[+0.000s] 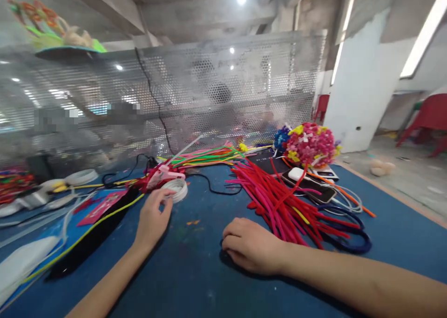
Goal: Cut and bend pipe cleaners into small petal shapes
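The left hand (155,215) reaches over the blue desk (195,276), left of its middle, with fingers and thumb bent toward each other around a small gap; the fingertips meet the near left side of a white ring-shaped roll (179,191) — whether they pinch it or only rest against it, I cannot tell. That roll lies toward the far edge of the desk, left of the middle, just beside a pale pink tool (164,172). The right hand (249,246) lies low on the desk near its middle, back upward and fingers curled loosely inward; the palm is hidden, so I cannot tell whether it holds anything. Just beyond this hand, a loose bundle of red and pink fuzzy stems (275,201) spreads over the right half of the desk. A dark phone (314,187) lies toward the right edge, a white case (296,173) at its far end, and a dark blue loop (365,243) sits nearer, beside the stems. A pink flower ball (310,143) with yellow blooms stands at the far right corner. Along the far edge, before a perforated metal screen (223,118), runs a row of green and orange stems (209,156). Toward the left edge — a black furry strip (94,243), a yellow stem (87,234) beside it, and a pink packet (102,208).
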Tool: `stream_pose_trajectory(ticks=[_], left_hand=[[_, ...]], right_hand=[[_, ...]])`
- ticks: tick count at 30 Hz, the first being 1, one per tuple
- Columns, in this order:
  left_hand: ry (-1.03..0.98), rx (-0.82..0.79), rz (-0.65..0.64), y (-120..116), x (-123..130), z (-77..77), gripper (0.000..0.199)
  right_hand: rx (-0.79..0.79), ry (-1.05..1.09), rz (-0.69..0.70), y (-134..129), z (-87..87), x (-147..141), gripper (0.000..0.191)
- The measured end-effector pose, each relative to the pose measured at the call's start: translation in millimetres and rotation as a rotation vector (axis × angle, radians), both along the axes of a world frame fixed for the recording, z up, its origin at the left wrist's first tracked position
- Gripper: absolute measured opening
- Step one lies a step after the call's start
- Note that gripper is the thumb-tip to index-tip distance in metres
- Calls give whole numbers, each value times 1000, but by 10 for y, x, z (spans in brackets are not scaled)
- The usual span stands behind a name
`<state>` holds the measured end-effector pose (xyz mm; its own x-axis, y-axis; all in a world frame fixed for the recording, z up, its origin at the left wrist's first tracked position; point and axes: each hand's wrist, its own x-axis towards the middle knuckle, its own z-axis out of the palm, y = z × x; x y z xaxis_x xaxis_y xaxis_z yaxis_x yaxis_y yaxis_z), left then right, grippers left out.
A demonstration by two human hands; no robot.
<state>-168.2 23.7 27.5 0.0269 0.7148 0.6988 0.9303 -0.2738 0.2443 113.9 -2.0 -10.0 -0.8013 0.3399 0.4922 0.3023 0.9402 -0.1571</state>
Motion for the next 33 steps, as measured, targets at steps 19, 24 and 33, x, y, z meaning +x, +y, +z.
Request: stream_pose_trajectory(ticks=[19,24,33], left_hand=[[192,-438,-594,-14,1706,-203,32],[228,-447,-617,155,1784,-206,14],[189,-352,-440,395,1321,-212,21]], right_hand=[[-152,-148,-227,592,627,883,13],[-145,-319,-343,541,445,809,19],[-211,-467,-553,663,546,1002,17]])
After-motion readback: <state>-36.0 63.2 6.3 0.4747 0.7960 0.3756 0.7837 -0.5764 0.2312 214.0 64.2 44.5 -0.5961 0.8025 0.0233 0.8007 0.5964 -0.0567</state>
